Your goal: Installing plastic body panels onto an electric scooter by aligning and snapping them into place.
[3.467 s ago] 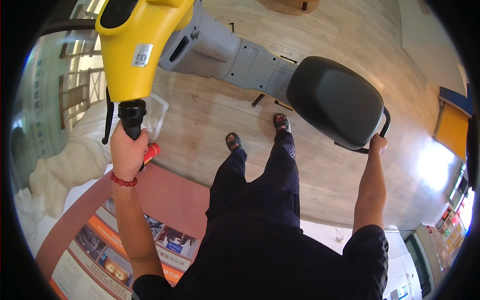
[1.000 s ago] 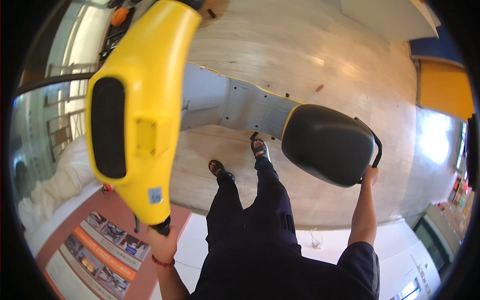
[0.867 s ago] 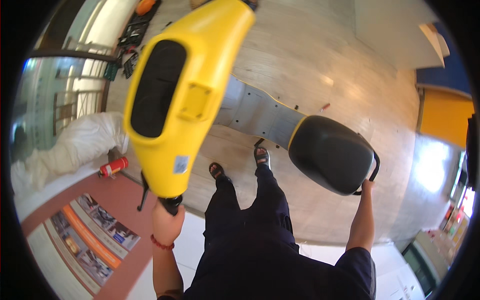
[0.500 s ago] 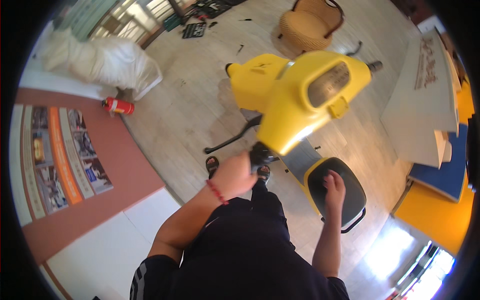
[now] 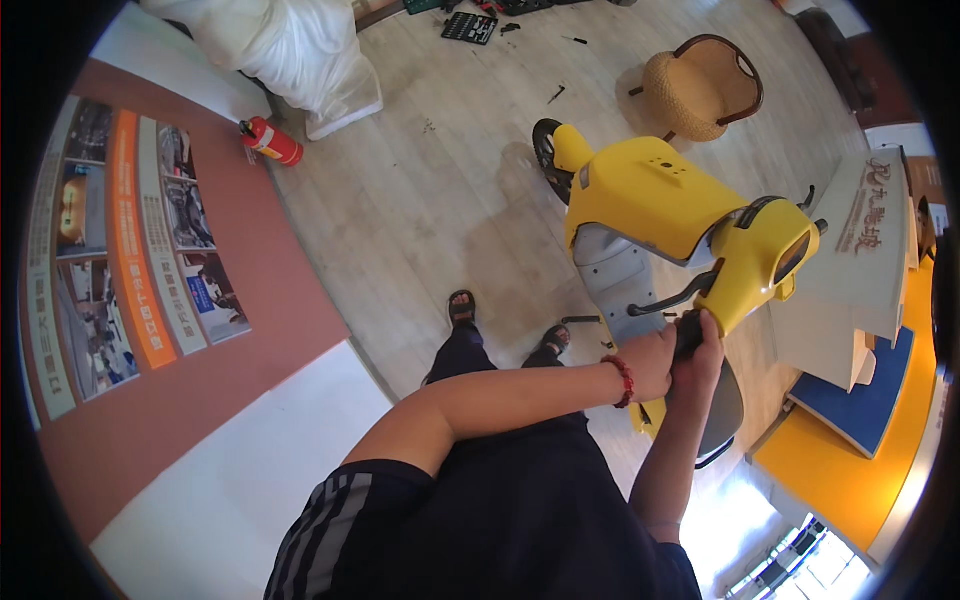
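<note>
A yellow motor scooter [image 5: 680, 190] stands right of the middle, with its front wheel [image 5: 548, 160] at the far side. My left hand [image 5: 648, 362], with a red bead bracelet at the wrist, is wrapped round the scooter's black handlebar grip [image 5: 688, 335]. Close against it, my right hand [image 5: 703, 358] holds the same grip nearer the yellow handlebar cover [image 5: 745, 260], thumb up along it. A black brake lever [image 5: 675, 295] sticks out beside the grip. My hands hide part of the grip, and my right arm covers part of the dark seat [image 5: 725, 415].
A wicker chair [image 5: 700, 88] stands beyond the scooter. At the far side lie an open tool case [image 5: 468, 28] and small tools. A red fire extinguisher [image 5: 271, 142] stands by the left wall, near white sheeting [image 5: 290, 50]. A white counter [image 5: 850, 250] rises to the right.
My right hand has come from over the seat onto the grip beside my left hand. The handlebar has turned and sits farther right in view, showing the front wheel. The view has shifted.
</note>
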A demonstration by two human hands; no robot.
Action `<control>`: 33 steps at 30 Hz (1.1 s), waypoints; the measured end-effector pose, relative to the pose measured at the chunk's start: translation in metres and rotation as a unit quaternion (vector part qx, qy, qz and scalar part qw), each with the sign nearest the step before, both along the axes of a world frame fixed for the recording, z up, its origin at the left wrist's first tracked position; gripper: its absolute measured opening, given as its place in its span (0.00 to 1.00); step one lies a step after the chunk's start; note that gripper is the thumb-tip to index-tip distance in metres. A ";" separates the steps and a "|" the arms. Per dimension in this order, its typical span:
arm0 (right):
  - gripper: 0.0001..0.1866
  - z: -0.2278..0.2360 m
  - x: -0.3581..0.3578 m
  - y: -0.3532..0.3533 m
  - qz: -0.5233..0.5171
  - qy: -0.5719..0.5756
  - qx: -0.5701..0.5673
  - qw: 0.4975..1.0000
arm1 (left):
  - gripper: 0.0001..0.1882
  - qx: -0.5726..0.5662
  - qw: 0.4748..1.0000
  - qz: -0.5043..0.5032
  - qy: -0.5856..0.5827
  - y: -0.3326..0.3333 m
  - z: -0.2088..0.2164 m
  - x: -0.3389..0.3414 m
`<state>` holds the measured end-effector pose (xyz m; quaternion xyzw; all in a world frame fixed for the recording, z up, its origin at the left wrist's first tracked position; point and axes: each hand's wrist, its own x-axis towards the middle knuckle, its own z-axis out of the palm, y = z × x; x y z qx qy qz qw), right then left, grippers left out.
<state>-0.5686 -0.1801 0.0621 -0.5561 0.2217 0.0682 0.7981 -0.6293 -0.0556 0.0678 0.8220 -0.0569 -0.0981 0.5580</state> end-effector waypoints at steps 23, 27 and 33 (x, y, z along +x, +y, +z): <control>0.12 0.008 0.004 0.034 -0.066 0.006 -0.106 0.992 | 0.08 0.303 0.873 0.018 0.381 0.356 -0.360 -0.245; 0.11 0.007 0.005 0.041 -0.071 0.017 -0.113 0.991 | 0.09 0.219 0.815 0.138 0.519 0.363 -0.382 -0.287; 0.11 -0.001 0.007 0.027 -0.091 -0.017 -0.132 0.987 | 0.12 0.074 0.833 0.184 0.517 0.360 -0.293 -0.225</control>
